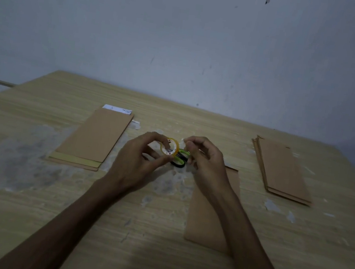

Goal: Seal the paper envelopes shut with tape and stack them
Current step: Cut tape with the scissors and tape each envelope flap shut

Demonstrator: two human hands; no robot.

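Scissors (180, 159) mostly hidden behind the tape roll (170, 147) and both hands; only green-black handle loops show, blades not visible. Right forearm covers a strip of the near envelope (204, 218). Right hand (202, 157) fingertips bunched at the roll's edge; whether they pinch a tape end is too small to tell. Print on the white paper (118, 109) under the left envelope stack (93, 139) unreadable. Tabletop (27, 216) cut off left, right and bottom; both arms cut off at the bottom.

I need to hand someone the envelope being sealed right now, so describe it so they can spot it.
On the wooden table, skip the envelope pile at left and the stack at far right. The single brown envelope lies alone nearest the person, partly under the right forearm, below the tape roll.
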